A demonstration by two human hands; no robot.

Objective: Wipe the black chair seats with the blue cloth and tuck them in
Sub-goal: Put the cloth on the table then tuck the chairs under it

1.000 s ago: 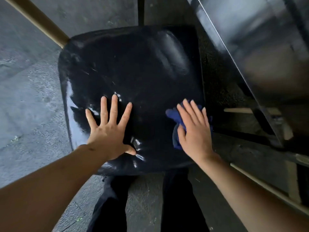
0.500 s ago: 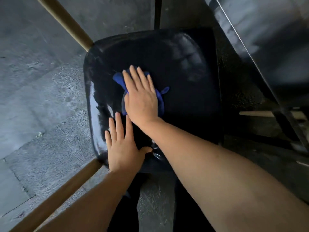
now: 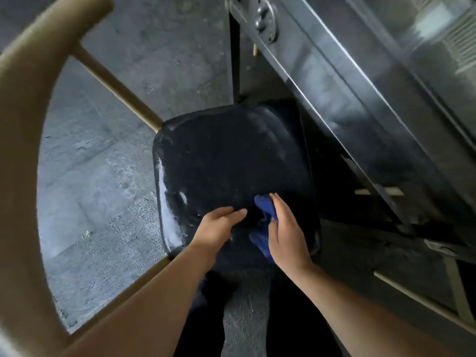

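Note:
The glossy black chair seat [image 3: 229, 161] lies below me, with its curved tan backrest [image 3: 28, 124] arching on the left. My right hand [image 3: 286, 233] holds the crumpled blue cloth [image 3: 265, 217] near the seat's front right corner, fingers curled round it. My left hand [image 3: 219, 228] hovers over the seat's front edge beside the cloth, fingers together and pointing right, holding nothing. Whether it touches the seat is unclear.
A dark shiny table [image 3: 373, 86] runs along the right, its edge over the seat's right side. Table frame bars [image 3: 386, 191] sit beneath it. Grey stone floor [image 3: 103, 176] spreads to the left. My dark trouser legs [image 3: 206, 318] stand at the seat's front.
My right hand has drawn the cloth from the seat's middle back to its front right corner and bunched it up. My left hand has lifted from pressing flat. The view has risen.

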